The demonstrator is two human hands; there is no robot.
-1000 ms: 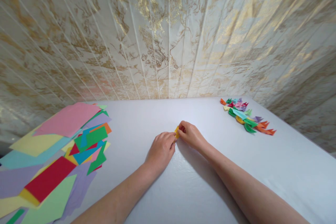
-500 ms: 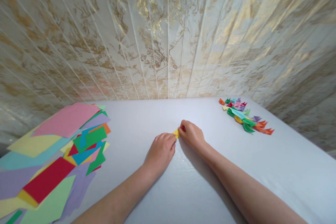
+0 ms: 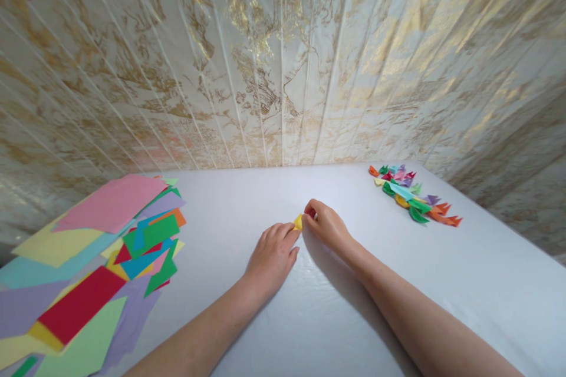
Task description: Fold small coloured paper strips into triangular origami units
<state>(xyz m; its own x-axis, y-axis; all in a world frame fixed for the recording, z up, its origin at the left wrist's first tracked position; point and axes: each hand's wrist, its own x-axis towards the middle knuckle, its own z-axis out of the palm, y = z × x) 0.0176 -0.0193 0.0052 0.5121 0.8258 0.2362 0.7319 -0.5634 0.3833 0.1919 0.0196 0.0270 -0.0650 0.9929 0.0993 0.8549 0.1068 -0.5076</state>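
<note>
Yellow paper, folded small (image 3: 298, 222), lies at the middle of the white table (image 3: 230, 200), between the two hands. Left hand (image 3: 273, 253): palm down, fingers reaching forward and slightly bent, their tips at the near left side of the folded paper; the thumb stands a little apart from the fingers. Right hand (image 3: 326, 225): fingers curled in, thumb and forefinger drawn close together at the paper's right edge—whether either hand truly grips it cannot be told, since the fingertips hide the contact. Both forearms enter from the lower edge. To the left, flat paper sheets overlap in a loose spread: a large pink sheet (image 3: 112, 203) at the back, a red sheet (image 3: 83, 304) nearer, a pale green sheet (image 3: 86, 339) nearest, with smaller pieces beside them. At the far right, many-coloured folded paper shapes (image 3: 419, 206) sit clustered. Behind the table—a pleated, gold-patterned curtain (image 3: 260, 82).
</note>
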